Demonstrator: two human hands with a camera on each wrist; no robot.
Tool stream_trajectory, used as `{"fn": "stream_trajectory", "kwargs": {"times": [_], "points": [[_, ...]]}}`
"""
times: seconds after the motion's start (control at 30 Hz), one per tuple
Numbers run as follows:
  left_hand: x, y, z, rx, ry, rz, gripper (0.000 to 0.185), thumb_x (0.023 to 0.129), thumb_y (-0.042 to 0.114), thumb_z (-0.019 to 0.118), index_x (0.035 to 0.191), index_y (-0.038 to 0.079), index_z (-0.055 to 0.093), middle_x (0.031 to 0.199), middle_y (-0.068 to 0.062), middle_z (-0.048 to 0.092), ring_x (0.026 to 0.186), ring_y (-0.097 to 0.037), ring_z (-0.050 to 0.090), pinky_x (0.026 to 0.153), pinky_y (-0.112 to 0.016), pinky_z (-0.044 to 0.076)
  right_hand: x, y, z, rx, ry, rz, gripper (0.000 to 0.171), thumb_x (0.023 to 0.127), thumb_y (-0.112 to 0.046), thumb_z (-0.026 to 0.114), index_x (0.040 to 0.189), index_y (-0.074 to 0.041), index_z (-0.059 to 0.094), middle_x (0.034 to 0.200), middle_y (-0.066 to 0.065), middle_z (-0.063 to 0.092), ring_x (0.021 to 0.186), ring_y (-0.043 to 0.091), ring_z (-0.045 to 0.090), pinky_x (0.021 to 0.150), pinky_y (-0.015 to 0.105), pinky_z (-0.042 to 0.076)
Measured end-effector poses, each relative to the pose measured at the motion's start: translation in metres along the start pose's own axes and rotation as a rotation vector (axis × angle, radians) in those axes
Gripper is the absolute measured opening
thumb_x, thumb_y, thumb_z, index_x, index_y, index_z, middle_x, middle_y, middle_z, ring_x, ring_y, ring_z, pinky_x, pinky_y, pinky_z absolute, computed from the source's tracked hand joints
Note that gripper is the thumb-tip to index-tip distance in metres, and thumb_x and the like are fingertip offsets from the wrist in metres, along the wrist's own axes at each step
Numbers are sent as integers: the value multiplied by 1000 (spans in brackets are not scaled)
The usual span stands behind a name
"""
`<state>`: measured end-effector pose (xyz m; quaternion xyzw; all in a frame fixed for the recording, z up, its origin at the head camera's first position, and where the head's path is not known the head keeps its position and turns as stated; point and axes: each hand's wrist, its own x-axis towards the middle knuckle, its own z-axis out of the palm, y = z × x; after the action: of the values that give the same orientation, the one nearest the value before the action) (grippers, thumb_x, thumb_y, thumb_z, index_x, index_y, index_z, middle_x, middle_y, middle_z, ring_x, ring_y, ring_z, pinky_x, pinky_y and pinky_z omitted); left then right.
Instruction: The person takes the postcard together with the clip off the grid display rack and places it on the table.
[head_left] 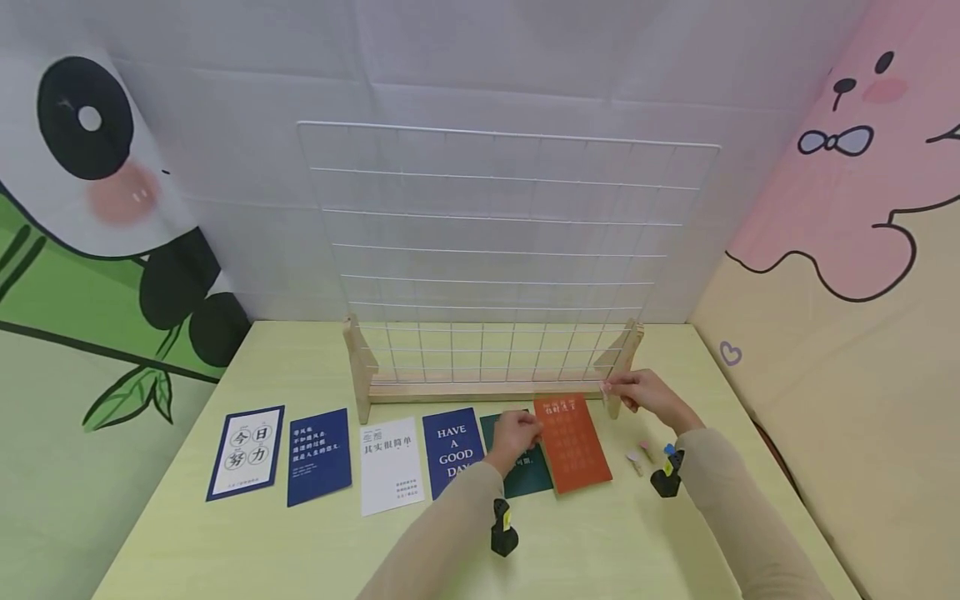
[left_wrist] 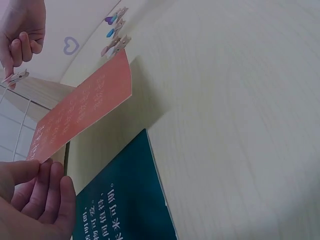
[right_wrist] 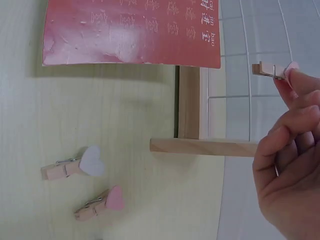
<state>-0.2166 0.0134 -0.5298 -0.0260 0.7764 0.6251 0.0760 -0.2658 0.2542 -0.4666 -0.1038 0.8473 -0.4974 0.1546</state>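
Observation:
My left hand [head_left: 516, 437] pinches the upper left corner of a red card [head_left: 573, 446], which is raised and tilted off the table in the left wrist view. Between thumb and fingers of my right hand [head_left: 647, 395] is a small wooden clothespin [right_wrist: 270, 70] with a pink heart on it, close in front of the rack's right wooden foot [head_left: 626, 358]. The white wire grid [head_left: 510, 250] stands upright in its wooden base just behind both hands. Under my left hand lies a dark green card [left_wrist: 125, 195], partly covered by the hand and the red card.
Left of the hands a row of cards lies on the table: a blue card [head_left: 452, 446], a white card [head_left: 392, 467], another blue card [head_left: 319, 458] and a blue-bordered card [head_left: 246, 452]. More heart clothespins [right_wrist: 92, 162] lie right of the red card. Printed cloth walls [head_left: 840, 350] enclose the table.

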Motion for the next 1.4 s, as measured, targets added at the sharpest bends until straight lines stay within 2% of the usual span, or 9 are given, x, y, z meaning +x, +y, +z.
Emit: {"fn": "stream_trajectory", "kwargs": {"times": [0.17,0.33,0.57,0.83,1.0,1.13,1.4], "points": [[-3,-6,3,15,7,-17,8,81,2,60,86,-4,64,68,-6,60,62,-19,59,55,-28,50,-4,13,0,-35,-38,55,31,88,-20,55,102,7,58,55,0,39,50,12,36,50,26,35],[-5,-12,9,14,13,-38,6,81,1,60,83,-3,64,67,-5,59,60,-18,59,52,-27,50,-5,27,2,-39,-78,109,32,88,-19,55,104,9,58,54,-1,41,49,10,37,50,27,37],[-7,-12,14,-12,43,-61,4,80,-1,61,82,-4,63,65,-4,59,57,-16,58,52,-28,51,-7,37,9,-64,-106,127,30,88,-15,54,104,10,58,53,-2,40,48,10,36,48,27,34],[-6,-6,15,-91,62,-126,15,81,0,60,94,-7,62,69,-7,61,58,-15,60,54,-30,52,-10,49,14,-47,-137,124,29,87,-12,54,103,12,57,48,-3,39,41,7,32,42,24,31],[-8,-3,15,-86,37,-156,19,83,2,58,99,-9,60,70,-8,61,59,-14,59,55,-29,52,-10,54,19,-45,-116,157,27,87,-13,54,101,10,59,49,-3,39,42,7,32,43,25,26],[-10,-2,15,-40,22,-168,18,84,4,58,96,-9,61,66,-7,60,57,-13,59,54,-27,52,-9,57,22,-71,-84,181,26,86,-14,56,99,8,61,51,-2,41,44,8,34,43,23,28],[-11,-7,14,12,13,-159,17,84,7,58,91,-8,62,64,-8,58,56,-15,58,53,-27,52,-11,64,24,-106,-65,157,22,87,-10,54,97,8,62,50,-2,41,44,8,34,42,22,29]]}}
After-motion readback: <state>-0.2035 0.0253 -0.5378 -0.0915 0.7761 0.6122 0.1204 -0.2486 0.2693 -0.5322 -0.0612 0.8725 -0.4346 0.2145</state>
